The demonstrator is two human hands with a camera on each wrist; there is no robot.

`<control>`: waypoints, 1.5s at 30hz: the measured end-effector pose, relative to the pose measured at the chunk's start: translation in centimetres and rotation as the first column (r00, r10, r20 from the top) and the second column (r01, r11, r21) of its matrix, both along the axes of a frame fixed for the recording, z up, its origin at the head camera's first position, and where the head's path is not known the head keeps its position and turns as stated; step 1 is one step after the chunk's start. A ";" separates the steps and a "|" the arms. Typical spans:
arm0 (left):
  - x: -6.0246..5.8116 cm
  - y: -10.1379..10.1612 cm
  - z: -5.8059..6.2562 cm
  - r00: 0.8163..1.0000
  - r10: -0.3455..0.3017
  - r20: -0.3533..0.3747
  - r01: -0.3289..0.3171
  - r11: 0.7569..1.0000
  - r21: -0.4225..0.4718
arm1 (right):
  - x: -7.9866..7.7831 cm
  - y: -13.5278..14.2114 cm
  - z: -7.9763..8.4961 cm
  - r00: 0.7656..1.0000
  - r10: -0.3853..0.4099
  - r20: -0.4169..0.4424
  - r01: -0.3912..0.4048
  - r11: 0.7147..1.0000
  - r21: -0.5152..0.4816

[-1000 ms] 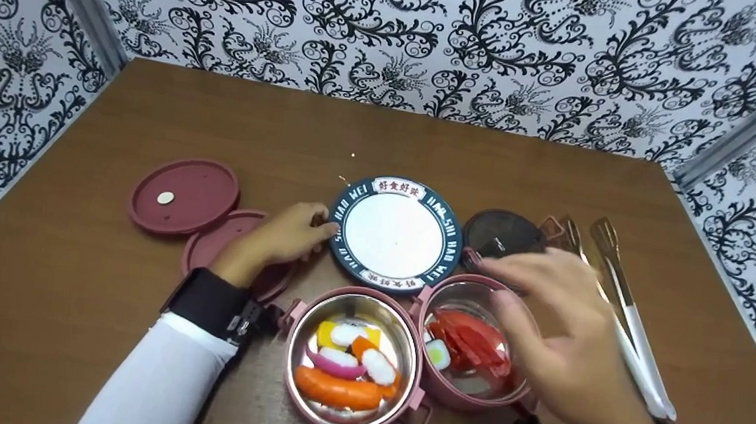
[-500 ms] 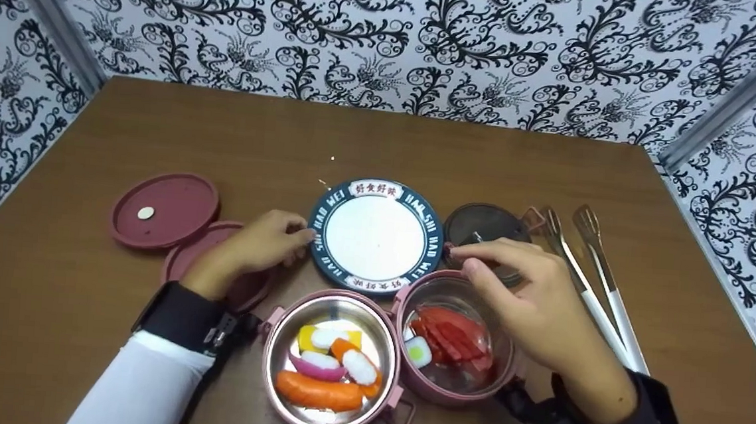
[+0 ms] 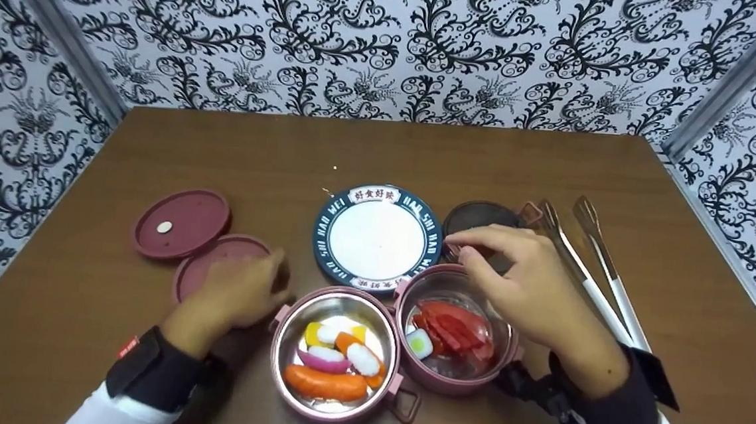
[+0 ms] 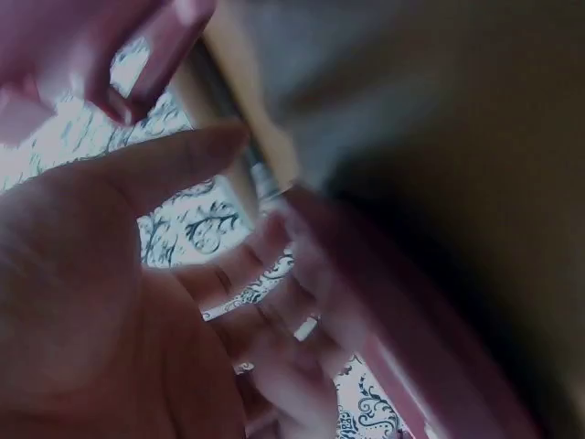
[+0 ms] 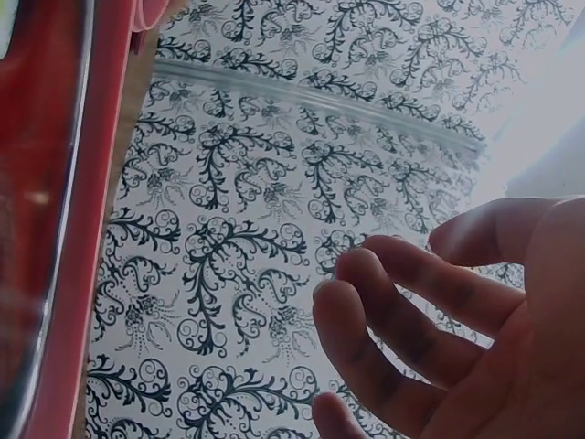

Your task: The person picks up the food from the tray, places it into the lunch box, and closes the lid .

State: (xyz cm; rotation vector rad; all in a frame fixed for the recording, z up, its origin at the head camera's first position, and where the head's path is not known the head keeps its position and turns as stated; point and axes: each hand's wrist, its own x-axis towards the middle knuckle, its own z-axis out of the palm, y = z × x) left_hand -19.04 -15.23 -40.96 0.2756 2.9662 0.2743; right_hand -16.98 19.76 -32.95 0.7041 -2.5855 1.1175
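My left hand [image 3: 239, 292], blurred, is over the nearer red round lid [image 3: 197, 272], left of the plate [image 3: 376, 238]. In the left wrist view its thumb stands apart from the fingers, and the fingers [image 4: 283, 366] overlap a dark red rim [image 4: 366, 311]. My right hand [image 3: 532, 286] hovers over the right edge of a pink pot [image 3: 453, 380] with red slices [image 3: 453, 330] and a small white-and-green roll [image 3: 419, 343]. Its fingers [image 5: 338, 320] are loosely bent with nothing between them, their tips close to a dark round lid [image 3: 478, 212].
Left of that pot stands another pink pot [image 3: 330, 416] with an orange sausage [image 3: 326, 383] and several toy sushi pieces [image 3: 324, 360]. Another red lid [image 3: 184, 218] with a white disc lies at left. Tongs [image 3: 600, 274] with white handles lie at right; a patterned wall [image 3: 389, 46] rises behind.
My left hand has left the plate's left edge and moved left and nearer, over the red lid. My right hand came down a little at first, then hardly moved. The head view has shifted.
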 end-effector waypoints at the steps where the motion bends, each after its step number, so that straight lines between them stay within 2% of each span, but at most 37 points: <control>1: 0.2 0.0 -0.3 1.000 -0.021 0.003 0.021 1.000 0.003 | 0.0 0.0 -0.1 1.000 0.001 -0.006 -0.001 1.000 0.008; 7: 0.7 -0.4 -2.1 0.993 -0.102 -0.066 0.107 0.992 0.067 | -0.4 0.3 -0.7 1.000 0.020 -0.022 -0.019 0.999 0.047; 11: 1.0 -1.5 -2.1 0.990 -0.064 -0.125 0.072 0.995 0.065 | -1.0 0.7 -1.1 0.999 0.048 0.012 -0.049 0.998 0.033; 16: 1.5 -2.9 -0.5 0.966 0.058 -0.252 -0.038 0.996 0.081 | -1.4 1.1 -1.1 0.995 0.074 0.063 -0.074 0.997 0.006; 18: 1.8 -2.9 0.7 0.954 0.082 -0.289 -0.055 0.993 0.102 | -1.4 1.3 -0.9 0.991 0.096 0.098 -0.094 0.995 -0.026; 21: 2.3 -2.2 2.7 0.935 0.075 -0.347 -0.037 0.993 0.116 | -1.3 1.6 -0.4 0.982 0.121 0.148 -0.111 0.991 -0.075; 23: 2.6 -1.4 3.8 0.894 0.019 -0.448 0.016 0.997 0.074 | -1.5 1.7 -0.1 0.978 0.130 0.164 -0.117 0.990 -0.083; 24: 2.7 -0.8 4.3 0.855 -0.025 -0.517 0.054 0.998 0.041 | -1.7 1.7 0.0 0.977 0.132 0.167 -0.120 0.989 -0.082; 25: 2.9 -0.1 4.7 0.807 -0.076 -0.586 0.094 0.996 0.000 | -1.8 1.8 0.0 0.976 0.135 0.172 -0.122 0.989 -0.083; 28: 3.5 2.5 5.7 0.617 -0.226 -0.754 0.192 0.972 -0.134 | -2.2 1.9 -0.2 0.972 0.134 0.194 -0.117 0.989 -0.096; 29: 3.7 3.6 6.2 0.578 -0.272 -0.769 0.223 0.959 -0.172 | -2.3 2.0 -0.3 0.970 0.130 0.207 -0.111 0.989 -0.103; 30: 4.1 4.7 6.6 0.546 -0.317 -0.776 0.255 0.945 -0.206 | -2.4 2.0 -0.4 0.967 0.130 0.217 -0.107 0.988 -0.113; 32: 4.7 6.9 7.4 0.538 -0.408 -0.738 0.316 0.909 -0.272 | -2.7 2.1 -0.5 0.966 0.118 0.229 -0.090 0.988 -0.128; 33: 5.0 8.1 7.7 0.533 -0.461 -0.710 0.350 0.884 -0.311 | -2.9 2.1 -0.7 0.967 0.111 0.231 -0.082 0.988 -0.132; 36: 5.8 11.5 8.2 0.508 -0.616 -0.602 0.448 0.786 -0.426 | -3.6 2.3 -1.2 0.962 0.106 0.251 -0.070 0.986 -0.149; 37: 6.0 12.6 8.1 0.488 -0.662 -0.569 0.479 0.748 -0.459 | -3.8 2.5 -1.4 0.957 0.104 0.271 -0.064 0.986 -0.152; 39: 6.3 14.6 7.7 0.436 -0.734 -0.521 0.527 0.677 -0.514 | -4.1 2.8 -1.9 0.937 0.112 0.330 -0.059 0.985 -0.165; 40: 6.5 15.5 7.5 0.418 -0.761 -0.496 0.540 0.647 -0.538 | -4.2 3.0 -2.1 0.926 0.117 0.359 -0.061 0.984 -0.165; 42: 6.9 17.0 7.1 0.392 -0.800 -0.455 0.558 0.600 -0.573 | -4.4 3.3 -2.4 0.917 0.117 0.381 -0.070 0.989 -0.133; 43: 7.1 17.5 6.9 0.380 -0.811 -0.445 0.562 0.584 -0.585 | -4.5 3.4 -2.5 0.913 0.120 0.390 -0.078 0.990 -0.121; 45: 7.5 18.4 6.6 0.368 -0.834 -0.412 0.565 0.552 -0.613 | -4.6 3.6 -2.7 0.916 0.126 0.381 -0.112 0.992 -0.059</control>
